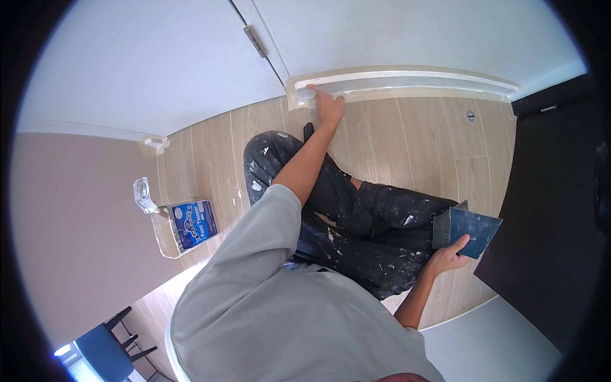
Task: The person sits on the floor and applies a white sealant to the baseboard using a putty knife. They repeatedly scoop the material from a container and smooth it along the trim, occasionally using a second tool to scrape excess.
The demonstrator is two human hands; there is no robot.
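Observation:
My left hand (328, 105) reaches forward with fingers spread and presses on the left end of a white baseboard (407, 81) at the foot of the wall, just below a door edge. My right hand (449, 258) grips a dark blue flat scraper blade (468, 228) beside my right knee. I am sitting on the wooden floor in black, paint-spattered trousers (356, 216) and a grey shirt.
A clear plastic tub with a blue label (184, 226) and its clear lid (143, 194) stand on the floor at my left. A door hinge (255, 41) shows above. A dark panel (547, 210) fills the right side. A door stop (470, 116) sits in the floor.

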